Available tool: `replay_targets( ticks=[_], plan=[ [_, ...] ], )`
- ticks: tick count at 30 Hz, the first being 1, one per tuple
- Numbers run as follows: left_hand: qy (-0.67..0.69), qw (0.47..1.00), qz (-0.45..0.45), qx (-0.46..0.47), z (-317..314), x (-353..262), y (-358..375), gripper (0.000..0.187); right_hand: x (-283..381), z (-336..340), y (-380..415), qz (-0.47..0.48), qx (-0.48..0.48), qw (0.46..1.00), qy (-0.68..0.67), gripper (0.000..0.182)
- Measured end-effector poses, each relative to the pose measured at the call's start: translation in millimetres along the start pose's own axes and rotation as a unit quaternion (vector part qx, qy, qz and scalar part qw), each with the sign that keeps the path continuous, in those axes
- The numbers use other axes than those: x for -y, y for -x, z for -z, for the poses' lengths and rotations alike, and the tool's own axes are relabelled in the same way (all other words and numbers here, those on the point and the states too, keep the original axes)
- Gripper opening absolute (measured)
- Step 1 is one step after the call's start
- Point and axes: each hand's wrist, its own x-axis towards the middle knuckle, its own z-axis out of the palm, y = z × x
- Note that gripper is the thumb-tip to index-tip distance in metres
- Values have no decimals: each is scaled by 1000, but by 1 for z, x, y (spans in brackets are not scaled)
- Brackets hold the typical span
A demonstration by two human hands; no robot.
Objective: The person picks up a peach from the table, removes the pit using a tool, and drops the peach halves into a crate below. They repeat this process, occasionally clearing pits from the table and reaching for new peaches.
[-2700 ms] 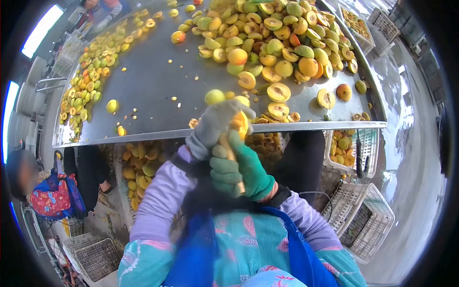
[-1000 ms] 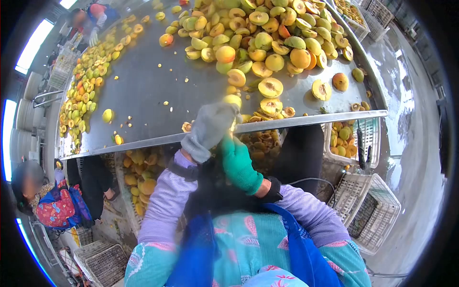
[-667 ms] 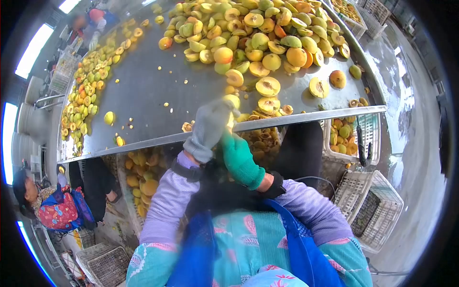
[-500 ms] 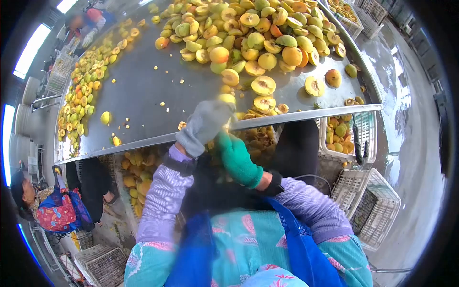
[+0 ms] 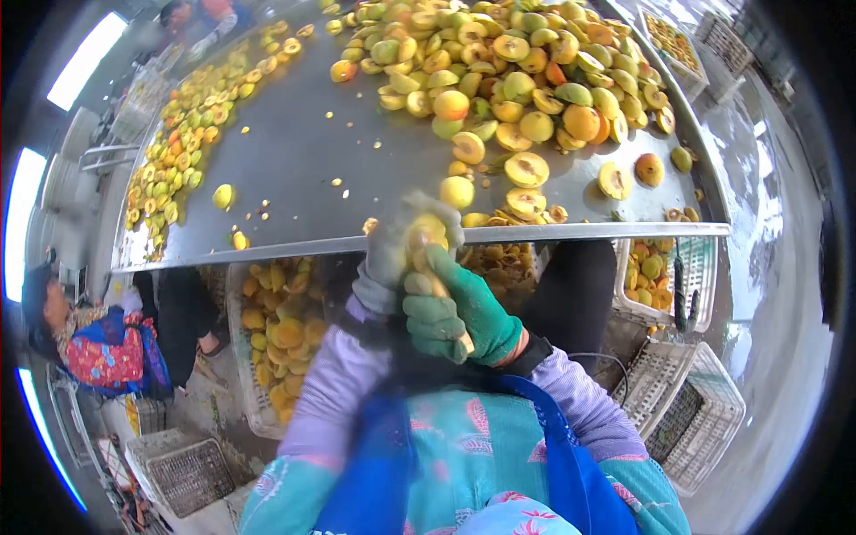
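Note:
My left hand [image 5: 382, 259], in a grey glove and partly blurred, is closed around a yellow peach [image 5: 428, 232] just below the table's near edge. Beside it, my right hand [image 5: 473, 308] in a green glove with greyish fingers is wrapped round a slim tool with a light, wood-coloured handle [image 5: 465, 342]. The handle's end pokes out below the fist, while the tool's upper part lies against the fruit, too blurred to make out. Beyond my hands, a heap of halved peaches [image 5: 526, 169] covers the far right of the metal table [image 5: 303, 192].
More fruit halves [image 5: 174, 160] line the table's left side. Below its edge stand a fruit-filled crate [image 5: 254, 401] on the left and another crate [image 5: 704, 267] on the right. An empty white crate [image 5: 713, 419] lies lower right. A seated person [image 5: 107, 348] is at left.
My view has shifted, so the table sits further right. The hands have come closer together at the fruit, and the peach and tool handle now show more clearly.

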Motion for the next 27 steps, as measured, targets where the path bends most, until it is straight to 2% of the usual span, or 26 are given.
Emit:
replay_targets(
  ticks=[3,4,6,8,9,10,11,12,14,15,16,18,19,20,23,24,25,26,27],
  plan=[
    [138,982,-38,-126,-9,-4,35,53,-8,0,-5,-100,30,994,25,44],
    [198,967,-22,-161,-2,-2,49,53,-14,-2,-8,-116,35,992,44,44],
    [-42,958,-81,-273,26,-11,86,51,-19,-3,-5,-120,31,992,4,43],
    [-145,907,-77,-389,49,-27,129,44,-16,-5,12,-89,-2,996,8,43],
    [-131,882,-51,-449,63,-40,148,39,-8,4,17,-74,-94,992,40,44],
    [-434,785,63,-437,99,-46,168,36,0,28,18,-54,-185,979,70,44],
    [-688,597,169,-377,126,-44,180,34,4,56,23,-34,-279,955,93,45],
    [-659,639,137,-373,107,-56,163,32,3,91,29,73,-378,893,232,44],
    [-584,721,75,-364,48,-83,108,28,5,65,31,49,-381,896,222,45],
    [-612,731,-2,-302,42,-78,79,27,4,50,35,29,-386,896,217,46],
    [-637,731,-79,-233,35,-74,48,28,3,40,38,37,-348,908,231,46],
    [-699,706,-55,-96,10,-58,-19,28,18,26,38,53,-342,869,353,45],
    [-727,675,-122,6,11,-36,-55,29,23,22,40,62,-341,844,410,45],
    [-743,634,-187,108,18,-15,-82,32,22,30,42,117,-334,868,349,42],
    [-772,590,-64,226,25,-13,-110,38,10,42,45,234,-340,821,394,40],
    [-714,687,48,125,10,-30,-100,38,13,31,49,242,-376,773,450,37],
    [-582,803,68,114,14,-34,-89,36,16,26,50,283,-380,723,503,36],
    [-433,892,89,97,22,-40,-76,35,20,22,46,322,-381,670,551,35],
    [-272,954,106,72,22,-44,-63,35,24,22,40,358,-360,611,608,30]
  ],
)
